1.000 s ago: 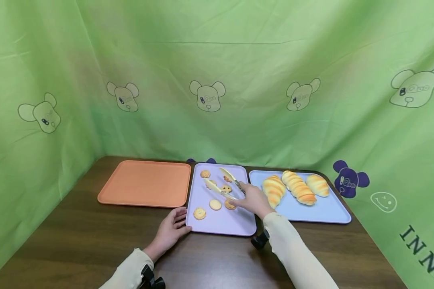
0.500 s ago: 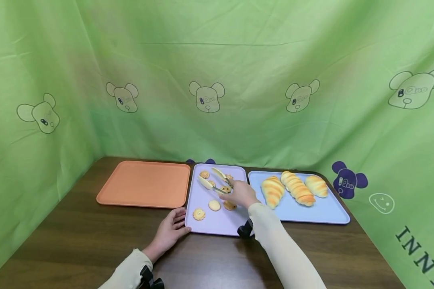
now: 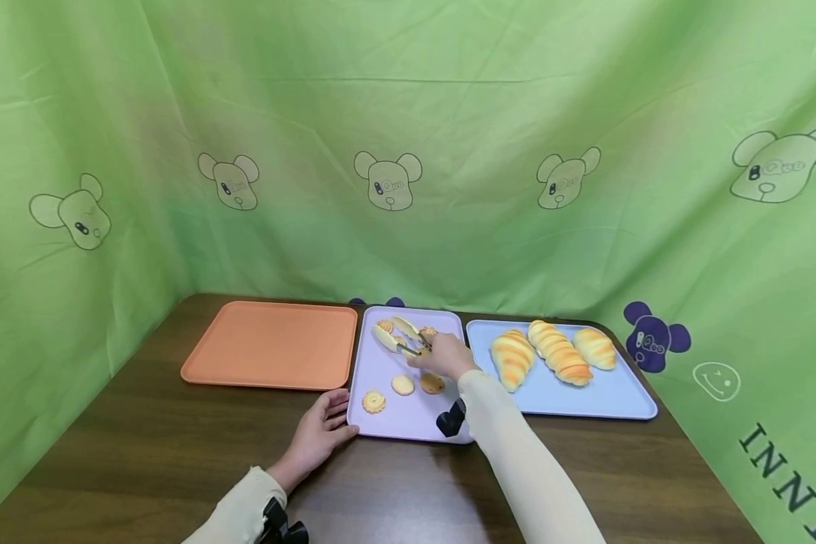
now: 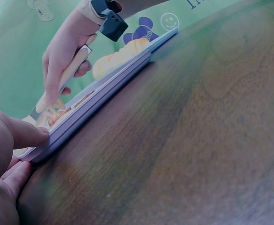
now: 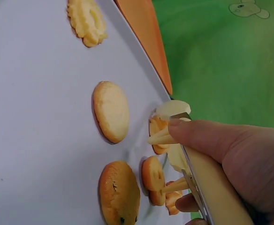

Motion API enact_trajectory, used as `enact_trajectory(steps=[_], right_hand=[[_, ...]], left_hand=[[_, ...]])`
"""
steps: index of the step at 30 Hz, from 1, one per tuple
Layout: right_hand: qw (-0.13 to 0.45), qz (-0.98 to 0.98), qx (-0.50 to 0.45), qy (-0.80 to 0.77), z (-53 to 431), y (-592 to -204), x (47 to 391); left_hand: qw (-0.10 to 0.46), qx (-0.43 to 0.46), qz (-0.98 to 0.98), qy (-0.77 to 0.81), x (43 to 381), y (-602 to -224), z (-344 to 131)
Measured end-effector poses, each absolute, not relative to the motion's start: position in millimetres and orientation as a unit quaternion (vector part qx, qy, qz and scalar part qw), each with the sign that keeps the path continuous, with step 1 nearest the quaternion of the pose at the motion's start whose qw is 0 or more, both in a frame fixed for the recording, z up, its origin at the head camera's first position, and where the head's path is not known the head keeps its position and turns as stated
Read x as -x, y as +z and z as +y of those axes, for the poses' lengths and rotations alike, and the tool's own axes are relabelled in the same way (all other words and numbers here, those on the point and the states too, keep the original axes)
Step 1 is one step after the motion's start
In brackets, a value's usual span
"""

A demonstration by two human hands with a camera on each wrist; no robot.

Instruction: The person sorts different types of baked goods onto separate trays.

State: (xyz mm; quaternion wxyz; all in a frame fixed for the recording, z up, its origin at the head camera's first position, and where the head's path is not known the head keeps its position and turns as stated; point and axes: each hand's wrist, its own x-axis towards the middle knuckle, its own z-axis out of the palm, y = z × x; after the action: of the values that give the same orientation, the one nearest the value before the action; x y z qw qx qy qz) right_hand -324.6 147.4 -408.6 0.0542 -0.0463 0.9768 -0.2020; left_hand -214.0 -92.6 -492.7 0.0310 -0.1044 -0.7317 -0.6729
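In the head view my left hand (image 3: 316, 434) holds the near left corner of a lavender tray (image 3: 415, 423). The left wrist view shows a digit on the rim and others lower at the edge. My right hand (image 3: 445, 355) grips food tongs (image 3: 408, 349) with pale tips over the tray's far half. The tong tips stand apart among the far cookies; whether they touch one cannot be told. Nearer me lie a flower-shaped cookie (image 3: 373, 401), a plain oval cookie (image 5: 111, 111) and a speckled cookie (image 5: 119, 193). Some far cookies (image 5: 153, 179) are partly hidden behind the tongs.
On the left is an orange tray (image 3: 272, 347) with nothing on it. A light blue tray (image 3: 612, 397) on the right bears a croissant-like bread (image 3: 513, 359), a long twisted bread (image 3: 560, 353) and a smaller bun (image 3: 595, 348). A green curtain (image 3: 387, 249) hangs behind the brown table (image 3: 136, 453).
My right hand has moved left and slightly away from me with the tongs, and their tips have come nearer each other. The left hand stays at the tray corner.
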Motion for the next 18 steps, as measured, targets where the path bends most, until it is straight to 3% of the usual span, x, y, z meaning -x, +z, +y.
enact_trajectory(steps=[18], right_hand=[[0.051, 0.978, 0.042, -0.197, 145.3, -406.5, 323.5]], left_hand=[[0.028, 0.106, -0.737, -0.667, 213.4, -493.4, -94.2]])
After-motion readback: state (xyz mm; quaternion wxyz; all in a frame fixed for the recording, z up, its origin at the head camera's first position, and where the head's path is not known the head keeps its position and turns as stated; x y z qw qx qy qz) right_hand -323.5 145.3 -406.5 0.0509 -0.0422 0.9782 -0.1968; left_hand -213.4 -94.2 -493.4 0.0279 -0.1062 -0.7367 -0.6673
